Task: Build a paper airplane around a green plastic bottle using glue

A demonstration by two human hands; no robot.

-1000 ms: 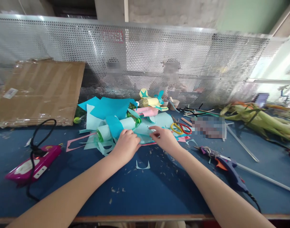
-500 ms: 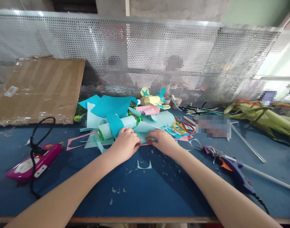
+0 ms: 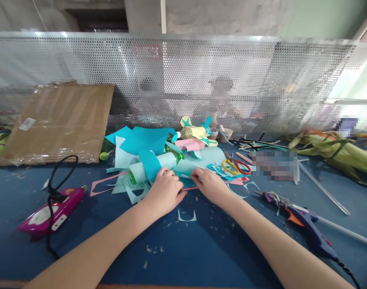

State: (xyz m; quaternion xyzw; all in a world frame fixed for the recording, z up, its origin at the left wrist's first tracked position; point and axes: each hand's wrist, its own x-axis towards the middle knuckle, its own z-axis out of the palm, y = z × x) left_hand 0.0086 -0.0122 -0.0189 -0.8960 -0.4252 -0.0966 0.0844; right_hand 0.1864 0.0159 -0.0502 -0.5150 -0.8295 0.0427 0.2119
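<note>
My left hand (image 3: 168, 188) rests with curled fingers at the near end of a green bottle (image 3: 138, 170) wrapped in pale blue paper with a bright blue band. To its right, my right hand (image 3: 207, 182) lies on pale blue paper (image 3: 210, 156), its fingers bent and close together. What either hand grips, if anything, is hidden. Between and below the fingers runs a thin pink strip (image 3: 189, 188). Yellow and red scissors (image 3: 236, 165) lie right of my right hand. Behind are bright blue sheets (image 3: 144, 138), a pink-wrapped bottle (image 3: 191, 144) and a yellow-wrapped one (image 3: 195, 131).
A magenta power strip (image 3: 55, 210) with a black cable lies left, below a cardboard sheet (image 3: 63, 124). At right are a glue gun (image 3: 306, 226), clear sticks (image 3: 324, 188) and green husks (image 3: 345, 156). Perforated metal (image 3: 183, 68) stands behind; people are dimly visible through it.
The view has shifted, so the table items appear slightly lower and further right. My hands stay at the pale blue paper, with the left thumb now stretched out more.
</note>
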